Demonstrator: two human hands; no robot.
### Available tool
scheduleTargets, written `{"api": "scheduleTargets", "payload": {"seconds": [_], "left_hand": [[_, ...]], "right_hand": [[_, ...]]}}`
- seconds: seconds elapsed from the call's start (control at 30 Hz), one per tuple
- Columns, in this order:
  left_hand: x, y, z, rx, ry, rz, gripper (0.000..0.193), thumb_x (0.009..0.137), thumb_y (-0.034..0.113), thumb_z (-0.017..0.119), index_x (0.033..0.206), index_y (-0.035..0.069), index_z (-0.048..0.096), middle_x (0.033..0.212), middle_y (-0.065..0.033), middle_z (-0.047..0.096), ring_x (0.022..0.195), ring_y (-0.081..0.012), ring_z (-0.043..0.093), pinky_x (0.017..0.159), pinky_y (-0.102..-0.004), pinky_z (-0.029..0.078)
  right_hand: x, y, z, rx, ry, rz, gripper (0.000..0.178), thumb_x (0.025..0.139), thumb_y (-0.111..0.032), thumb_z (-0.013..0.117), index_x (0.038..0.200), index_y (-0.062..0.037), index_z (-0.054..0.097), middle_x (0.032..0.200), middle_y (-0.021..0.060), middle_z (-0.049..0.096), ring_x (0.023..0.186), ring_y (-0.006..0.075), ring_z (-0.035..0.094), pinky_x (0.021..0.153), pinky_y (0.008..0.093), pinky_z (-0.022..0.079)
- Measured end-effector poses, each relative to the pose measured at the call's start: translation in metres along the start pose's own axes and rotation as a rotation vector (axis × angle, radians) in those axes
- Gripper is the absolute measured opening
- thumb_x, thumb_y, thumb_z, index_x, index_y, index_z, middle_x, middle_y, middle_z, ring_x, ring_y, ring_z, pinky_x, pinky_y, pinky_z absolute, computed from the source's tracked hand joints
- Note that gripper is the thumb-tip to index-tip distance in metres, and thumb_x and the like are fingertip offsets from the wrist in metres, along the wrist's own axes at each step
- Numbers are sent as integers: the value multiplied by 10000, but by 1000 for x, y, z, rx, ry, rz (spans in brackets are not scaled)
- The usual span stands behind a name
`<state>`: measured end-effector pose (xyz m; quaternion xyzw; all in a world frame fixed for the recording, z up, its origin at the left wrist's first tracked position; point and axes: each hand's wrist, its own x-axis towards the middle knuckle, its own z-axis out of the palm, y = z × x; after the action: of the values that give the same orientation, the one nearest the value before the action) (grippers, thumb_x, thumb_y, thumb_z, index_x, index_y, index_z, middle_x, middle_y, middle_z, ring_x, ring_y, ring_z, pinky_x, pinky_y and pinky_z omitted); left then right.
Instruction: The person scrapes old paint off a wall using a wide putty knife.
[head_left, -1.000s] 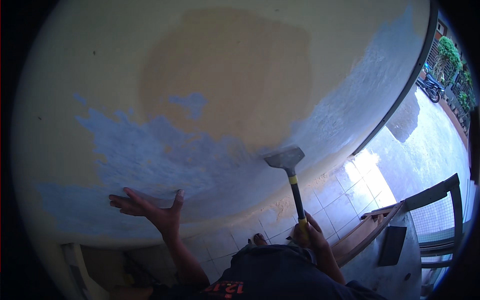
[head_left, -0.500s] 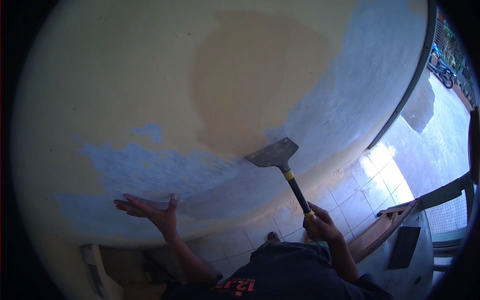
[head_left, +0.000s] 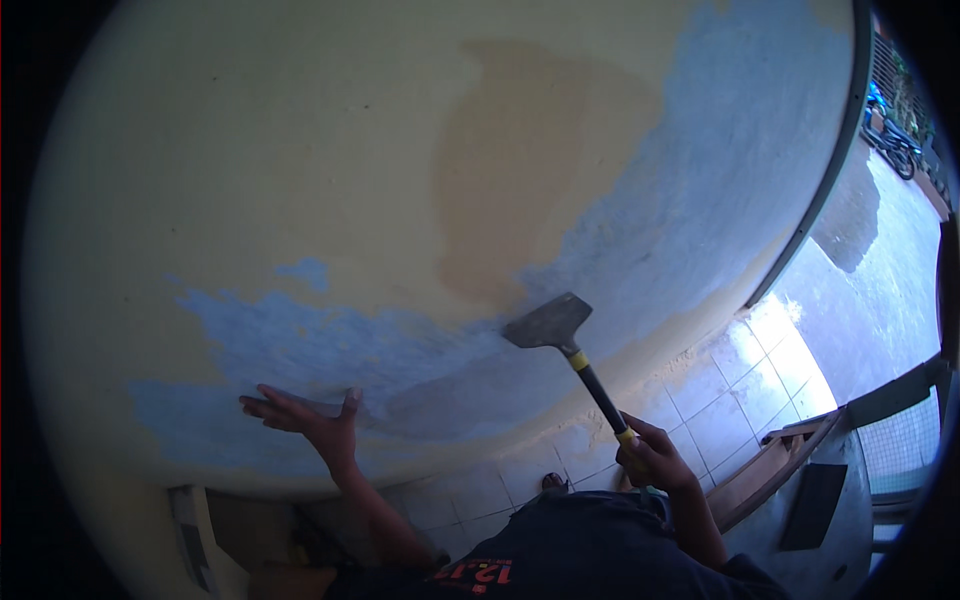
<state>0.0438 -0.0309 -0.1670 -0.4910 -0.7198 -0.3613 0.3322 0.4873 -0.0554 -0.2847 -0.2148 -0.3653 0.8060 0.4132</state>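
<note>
So the long-handled scraper [head_left: 578, 361] is up at the wall [head_left: 300, 150], with its wide grey blade [head_left: 548, 323] sitting right about where the yellow paint gives way to the bluish-grey bare area [head_left: 680, 230]. The edge looks to be laid against the surface, though how hard it's being pressed can't be told.

Handling-wise, it'd be guessed as fairly light but a bit head-heavy, with a rigid shaft and a stiff, thin blade. Not fragile by the look of it, though a corner could probably dig in if the blade gets tipped. Best held by the yellow section low on the handle; the blade edge is better left alone, since it may be sharp.

That low end is exactly where the right hand [head_left: 655, 460] is wrapped, fingers closed round it, forearm angled up from below and the shaft slanting up and left. The left hand [head_left: 315, 425] is empty, well apart, fingers spread leftward and thumb sticking up. It's held at the wall's lower part, but whether the palm is actually pressed flat can't be made out.
</note>
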Motion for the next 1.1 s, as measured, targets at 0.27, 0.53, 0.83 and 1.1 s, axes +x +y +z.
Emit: {"api": "scheduleTargets", "payload": {"seconds": [0.27, 0.53, 0.83, 1.1], "left_hand": [[1, -2, -4, 8, 9, -9, 1355, 536, 800, 674, 1506, 164, -27, 1534, -214, -150, 1405, -423, -161, 1040, -691, -3], [2, -3, -2, 18, 30, -19, 1369, 520, 796, 686, 1506, 186, -41, 1544, -196, -132, 1413, -417, -134, 1048, -681, 11], [8, 2, 0, 11, 26, -23, 1377, 520, 798, 684, 1504, 167, -43, 1534, -212, -156, 1405, -423, -159, 1036, -694, -9], [4, -1, -3, 8, 20, -24, 1378, 522, 810, 671, 1503, 158, -44, 1536, -212, -150, 1405, -426, -157, 1032, -698, -6]], "right_hand": [[8, 9, 8, -34, -41, -103, 538, 992, -198, 457, 1454, -9, 254, 593, -30, 367, 447, 34, 316, 396, 199, 285], [21, -22, 28, 0, -58, -28, 544, 988, -201, 462, 1453, -9, 255, 596, -30, 361, 446, 40, 315, 397, 199, 293], [44, -32, 32, -31, -133, -76, 559, 985, -226, 479, 1444, 9, 265, 592, -39, 330, 501, 39, 325, 402, 195, 277], [22, -18, 29, -3, -52, -12, 526, 990, -189, 458, 1442, 7, 273, 591, -37, 348, 458, 37, 324, 406, 195, 293]]}}
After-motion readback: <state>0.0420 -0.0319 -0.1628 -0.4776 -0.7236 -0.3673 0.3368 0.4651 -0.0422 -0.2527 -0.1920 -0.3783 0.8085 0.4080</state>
